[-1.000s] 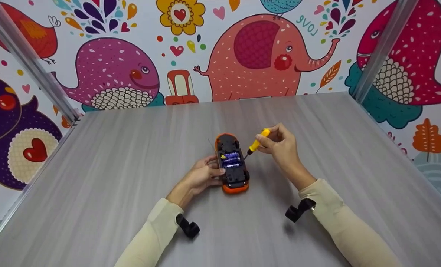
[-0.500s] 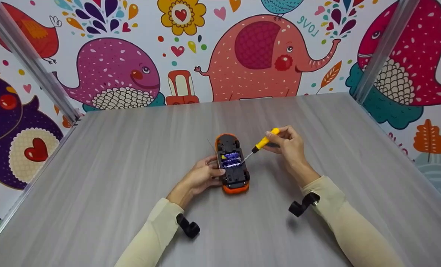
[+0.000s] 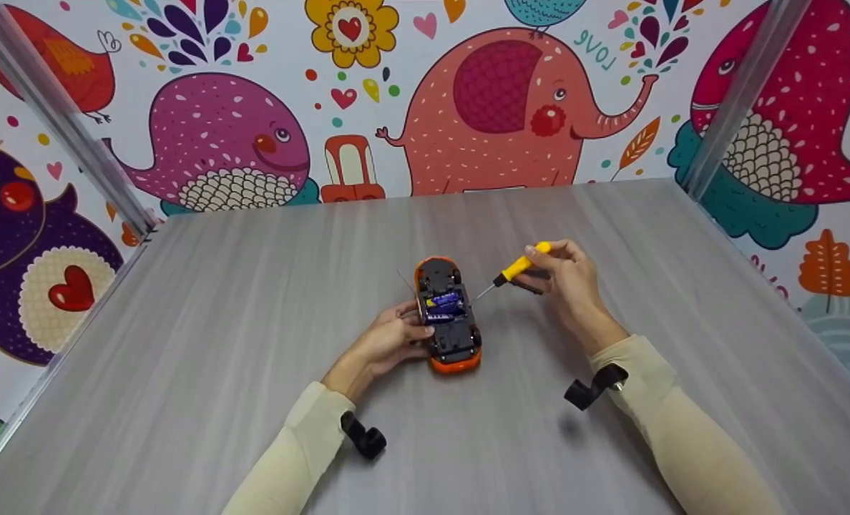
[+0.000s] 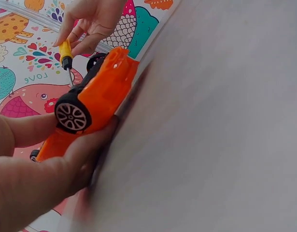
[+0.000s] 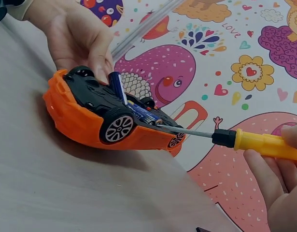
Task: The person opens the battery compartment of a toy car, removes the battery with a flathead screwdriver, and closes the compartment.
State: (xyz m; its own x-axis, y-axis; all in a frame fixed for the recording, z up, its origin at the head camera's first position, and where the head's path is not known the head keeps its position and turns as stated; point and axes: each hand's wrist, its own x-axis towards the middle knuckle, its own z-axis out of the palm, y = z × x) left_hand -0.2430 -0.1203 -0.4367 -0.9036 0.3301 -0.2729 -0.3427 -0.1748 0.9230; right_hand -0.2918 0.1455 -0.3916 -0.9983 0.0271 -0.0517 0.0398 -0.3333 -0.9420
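An orange toy car [image 3: 448, 365] lies upside down, its black underside and open battery compartment facing up. My left hand [image 3: 391, 336] grips its left side, thumb on the underside. Several blue batteries [image 3: 443, 302] sit in the compartment; in the right wrist view one battery [image 5: 117, 88] sticks up at a tilt near the left thumb. My right hand [image 3: 572, 282] holds a yellow-handled screwdriver [image 3: 521, 266], its shaft slanting down to the compartment's right edge. A dark flat piece [image 3: 529, 286] shows under the right fingers; its kind is unclear.
The car is on a grey wood-grain table [image 3: 253, 300]. Printed cartoon panels [image 3: 493, 107] wall in the back and sides, with metal posts [image 3: 743, 107] at the corners. A thin wire [image 3: 405, 281] sticks out from the car's left side.
My right hand and the screwdriver have drawn back to the right. The battery nearest the left thumb has tipped out of line with the others. The left hand and car stay in place.
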